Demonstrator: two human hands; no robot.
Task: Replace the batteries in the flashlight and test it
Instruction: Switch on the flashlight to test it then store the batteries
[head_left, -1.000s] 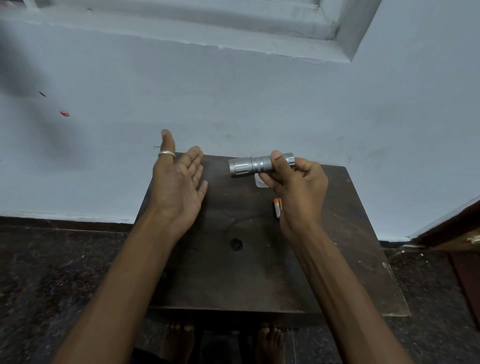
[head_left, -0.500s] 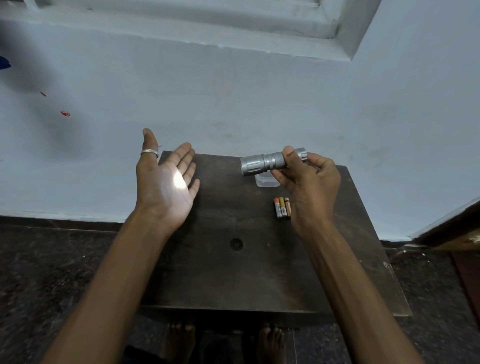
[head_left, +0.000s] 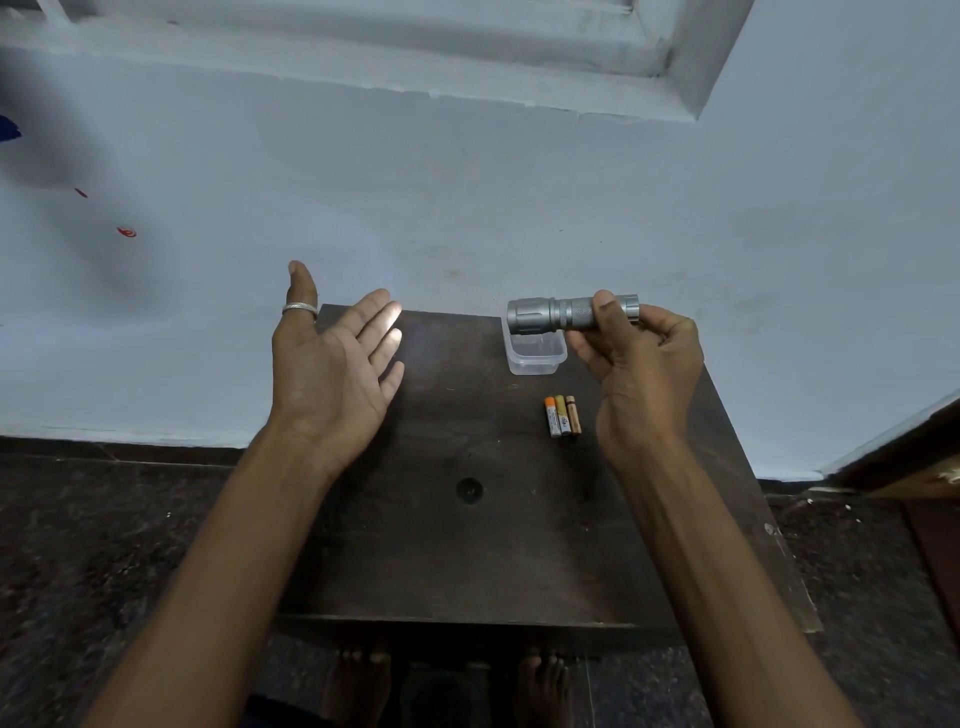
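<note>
Silver and ribbed, the flashlight (head_left: 563, 315) lies level in the pinching right hand (head_left: 641, 371) above a clear plastic tub (head_left: 535, 354), its lens aimed at the spread left hand (head_left: 332, 371), whose fingertips (head_left: 388, 319) glow. Three batteries (head_left: 562, 415) lie on the dark wooden table (head_left: 467, 545). The thumb hides the flashlight's tail; the lens faces away.

left hand (head_left: 332, 374) is raised flat, palm turned right, fingers together, thumb up. right hand (head_left: 641, 364) is curled in a grip, thumb on top. both forearms reach forward, apart.
</note>
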